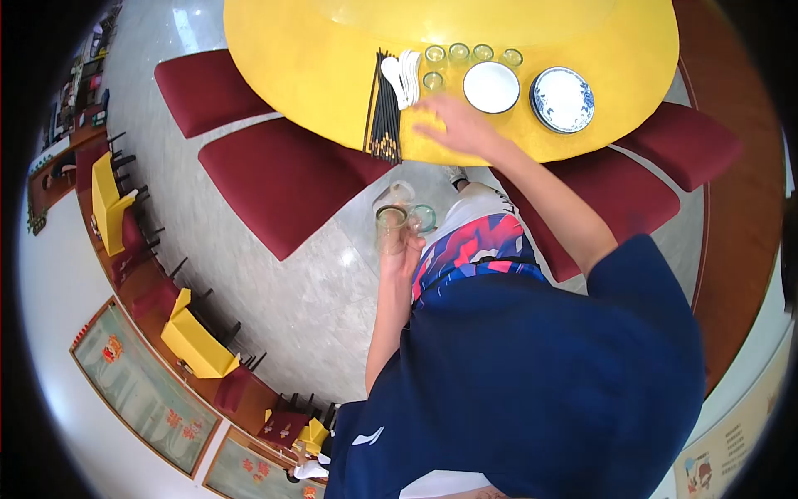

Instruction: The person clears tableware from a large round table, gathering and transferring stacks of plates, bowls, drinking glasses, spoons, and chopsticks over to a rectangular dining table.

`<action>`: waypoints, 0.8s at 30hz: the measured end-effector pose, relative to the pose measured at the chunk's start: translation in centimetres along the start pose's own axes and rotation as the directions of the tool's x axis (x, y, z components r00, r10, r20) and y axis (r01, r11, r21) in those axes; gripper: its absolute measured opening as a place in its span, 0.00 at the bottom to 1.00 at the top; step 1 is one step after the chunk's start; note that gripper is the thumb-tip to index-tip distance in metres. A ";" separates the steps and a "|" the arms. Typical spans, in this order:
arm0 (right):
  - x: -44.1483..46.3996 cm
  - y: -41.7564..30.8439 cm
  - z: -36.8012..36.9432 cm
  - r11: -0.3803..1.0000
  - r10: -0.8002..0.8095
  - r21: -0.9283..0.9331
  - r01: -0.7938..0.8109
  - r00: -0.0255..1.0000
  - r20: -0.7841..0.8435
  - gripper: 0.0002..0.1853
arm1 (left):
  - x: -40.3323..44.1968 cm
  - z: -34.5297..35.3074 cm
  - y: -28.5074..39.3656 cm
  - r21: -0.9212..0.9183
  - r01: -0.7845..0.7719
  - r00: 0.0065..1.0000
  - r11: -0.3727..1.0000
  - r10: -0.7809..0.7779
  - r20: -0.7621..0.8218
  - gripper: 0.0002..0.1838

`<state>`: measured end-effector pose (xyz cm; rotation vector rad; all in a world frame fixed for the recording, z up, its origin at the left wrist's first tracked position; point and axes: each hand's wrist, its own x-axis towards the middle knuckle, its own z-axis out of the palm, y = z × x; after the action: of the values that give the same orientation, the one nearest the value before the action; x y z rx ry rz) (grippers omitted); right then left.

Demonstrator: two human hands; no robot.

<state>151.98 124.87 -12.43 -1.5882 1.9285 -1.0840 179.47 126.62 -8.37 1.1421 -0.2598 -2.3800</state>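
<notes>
L hand (402, 254) gripped at least 2 clear, round glass cups (424, 219), held low, short of the table side; exact no. unclear. R hand (457, 125), a bit blurred, was open w/ nothing visible in it, above the round yellow-topped table (307, 83). 5 more small clear drinking glasses (458, 52) stood just beyond R hand; white curved spoons (407, 79) lay just left of its fingers. Cups were prob. light, stiff, slick & breakable, esp. knocked together; best hold approx. mid-wall, below rim.
</notes>
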 end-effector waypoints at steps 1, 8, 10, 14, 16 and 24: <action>-1.0 -3.0 -1.7 0.968 0.095 0.207 -0.141 0.972 0.217 0.28 | 0.7 0.3 0.4 0.056 0.026 0.997 0.998 -0.030 0.073 0.20; -4.5 -8.1 -3.9 0.759 0.222 0.496 -0.422 0.884 0.412 0.30 | 4.7 4.1 2.7 0.210 0.167 0.967 0.963 -0.202 0.156 0.24; -3.7 -7.4 -3.9 0.779 0.257 0.445 -0.441 0.873 0.414 0.28 | 6.0 3.4 3.2 0.222 0.226 0.941 0.948 -0.271 0.201 0.23; -1.1 -6.6 -3.4 0.826 0.302 0.334 -0.454 0.857 0.418 0.24 | 8.3 2.9 5.5 0.295 0.301 0.891 0.907 -0.378 0.253 0.20; 0.2 -6.6 -2.9 0.838 0.327 0.301 -0.456 0.860 0.393 0.23 | 8.2 3.3 7.0 0.380 0.266 0.910 0.886 -0.361 0.204 0.20; 3.7 -1.5 0.2 0.832 0.410 -0.428 -0.352 0.911 0.048 0.27 | 11.3 1.2 14.0 0.664 0.171 0.968 0.728 -0.250 0.025 0.15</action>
<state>152.08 121.27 -10.78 -1.3302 2.3503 -0.4060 177.34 108.83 -10.17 1.3873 -1.1495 -2.6373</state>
